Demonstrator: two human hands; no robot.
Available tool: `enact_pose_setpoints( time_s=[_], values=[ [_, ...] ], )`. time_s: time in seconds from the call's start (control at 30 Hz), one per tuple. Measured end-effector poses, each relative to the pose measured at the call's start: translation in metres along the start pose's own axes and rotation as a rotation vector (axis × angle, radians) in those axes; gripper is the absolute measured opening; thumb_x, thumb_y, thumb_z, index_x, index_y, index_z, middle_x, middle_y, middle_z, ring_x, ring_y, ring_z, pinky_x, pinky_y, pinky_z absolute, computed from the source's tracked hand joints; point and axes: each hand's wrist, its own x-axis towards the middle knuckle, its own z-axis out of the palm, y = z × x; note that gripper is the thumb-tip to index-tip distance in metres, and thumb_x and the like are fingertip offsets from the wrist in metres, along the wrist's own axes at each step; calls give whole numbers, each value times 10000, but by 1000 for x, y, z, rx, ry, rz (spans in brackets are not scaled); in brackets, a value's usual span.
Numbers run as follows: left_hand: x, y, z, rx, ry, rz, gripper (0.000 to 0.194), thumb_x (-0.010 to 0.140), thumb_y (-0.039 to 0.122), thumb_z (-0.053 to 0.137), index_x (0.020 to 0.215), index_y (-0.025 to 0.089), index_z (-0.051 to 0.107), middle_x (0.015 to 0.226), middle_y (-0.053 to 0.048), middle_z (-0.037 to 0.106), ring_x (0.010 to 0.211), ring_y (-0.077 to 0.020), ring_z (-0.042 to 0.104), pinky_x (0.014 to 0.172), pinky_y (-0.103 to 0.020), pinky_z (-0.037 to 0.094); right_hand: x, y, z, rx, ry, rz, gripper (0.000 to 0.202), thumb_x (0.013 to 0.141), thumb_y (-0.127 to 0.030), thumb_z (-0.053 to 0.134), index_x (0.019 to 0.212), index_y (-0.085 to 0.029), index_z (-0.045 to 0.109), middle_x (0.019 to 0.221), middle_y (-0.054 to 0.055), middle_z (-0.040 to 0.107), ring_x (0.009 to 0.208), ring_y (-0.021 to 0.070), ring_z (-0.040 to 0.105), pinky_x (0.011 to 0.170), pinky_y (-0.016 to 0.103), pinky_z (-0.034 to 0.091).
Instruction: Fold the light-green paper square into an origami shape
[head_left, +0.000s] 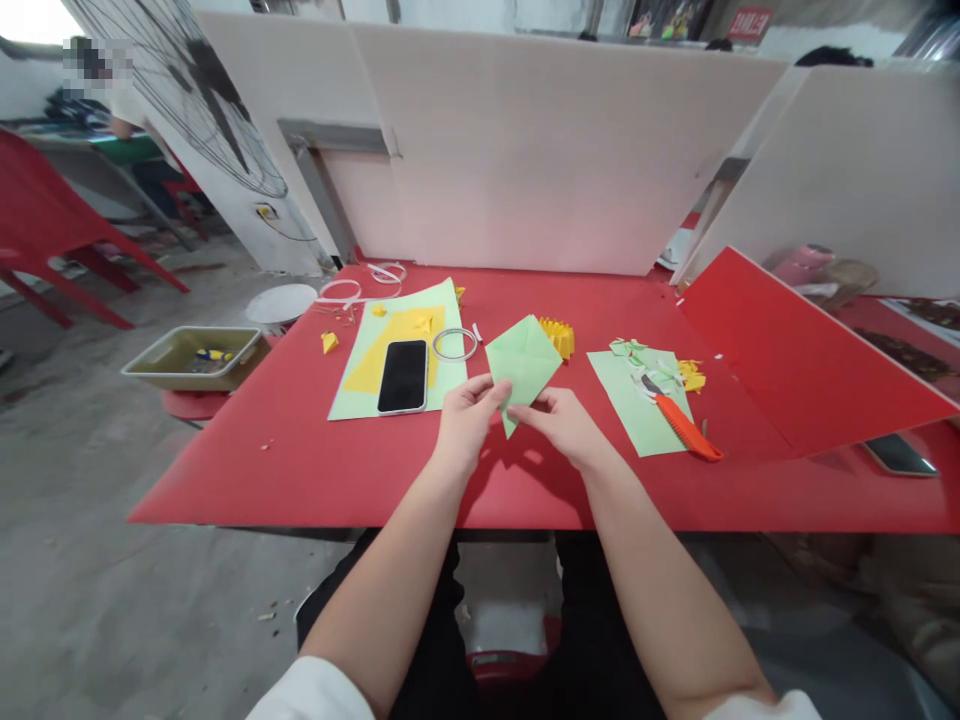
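A kite-shaped piece of folded light-green paper (529, 350) is gripped by both hands just above a red-covered table (360, 470), its narrow tip pointing down toward the person. The left hand (471, 408) pinches its lower left edge with the thumb on top, and the right hand (559, 425) pinches the lower right edge; the two sit close together around the tip.

Just beyond the paper stands a ridged yellow folded-paper piece (558, 338). To the left, a black-screened smartphone (403, 377) lies partly over a flat yellow paper sheet (367, 362) on a larger pale-green sheet (346, 402), with a thin pale ring (454, 360) just beside the phone. To the right, an orange-handled utility knife (684, 428) lies across the edge of a light-green paper rectangle (634, 415), near small green paper scraps (664, 375) and yellow paper scraps (691, 377).
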Motion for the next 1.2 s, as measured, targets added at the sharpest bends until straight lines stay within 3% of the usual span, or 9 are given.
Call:
enact_pose_setpoints(
  time_s=[0.33, 0.47, 0.57, 0.63, 0.73, 0.9, 0.97, 1.1, 1.2],
  values=[
    [14, 5, -4, -263, 240, 52, 237, 618, 312, 777, 775, 162, 683, 750, -12, 683, 661, -108, 630, 672, -243, 488, 1, 7, 2, -132, -93, 91, 251, 720, -359, 661, 881, -167, 685, 830, 54, 701, 758, 192, 638, 672, 305, 500],
    [12, 3, 1, -220, 38, -41, 444, 654, 357, 753, 1061, 221, 639, 798, -15, 690, 702, -142, 647, 689, -281, 494, 3, 6, -1, -101, -30, 66, 268, 720, -358, 665, 902, -162, 684, 817, 54, 696, 747, 174, 632, 704, 300, 493],
    [11, -4, 7, -151, -52, -155, 390, 559, 265, 816, 906, 148, 683, 735, -31, 688, 679, -146, 636, 654, -254, 483, 3, 6, -3, -89, -12, 55, 282, 733, -401, 652, 898, -175, 683, 812, 46, 690, 731, 159, 625, 680, 285, 492],
    [11, -8, 11, -148, -23, -171, 301, 554, 271, 815, 781, 128, 678, 669, -23, 673, 612, -128, 613, 596, -236, 468, 2, 7, -3, -96, -9, 81, 279, 726, -422, 654, 856, -176, 677, 763, 45, 682, 689, 157, 619, 610, 275, 493],
    [14, -10, 14, -203, 53, -140, 285, 595, 317, 784, 795, 156, 659, 681, 2, 672, 558, -102, 588, 536, -223, 444, 0, 9, -1, -97, -19, 125, 254, 715, -431, 658, 744, -179, 643, 701, 46, 676, 599, 147, 598, 476, 249, 460],
    [19, -7, 14, -297, 203, -58, 324, 602, 314, 773, 863, 176, 638, 842, -21, 703, 727, -140, 652, 633, -237, 482, 2, 12, 6, -104, 15, 127, 257, 722, -419, 646, 661, -178, 582, 645, 29, 648, 486, 110, 534, 388, 222, 402],
    [20, -6, 14, -290, 225, -1, 339, 613, 305, 766, 899, 178, 637, 931, -42, 703, 846, -161, 657, 710, -242, 494, 3, 12, 7, -124, 95, 75, 217, 724, -400, 645, 758, -186, 628, 706, 32, 658, 560, 131, 580, 437, 237, 446],
    [17, -8, 17, -274, 157, 15, 313, 650, 296, 742, 930, 192, 651, 990, -48, 699, 935, -163, 642, 778, -245, 490, 7, 8, 7, -148, 409, -177, 327, 725, -381, 655, 1009, -220, 635, 876, 35, 669, 803, 161, 623, 708, 300, 519],
    [14, -13, 21, -276, 72, -18, 271, 673, 276, 730, 926, 197, 671, 973, -38, 706, 920, -153, 644, 799, -251, 483, 11, 5, 7, -78, 487, -268, 342, 717, -389, 666, 1013, -221, 632, 907, 32, 666, 826, 154, 618, 800, 310, 496]
  ],
)
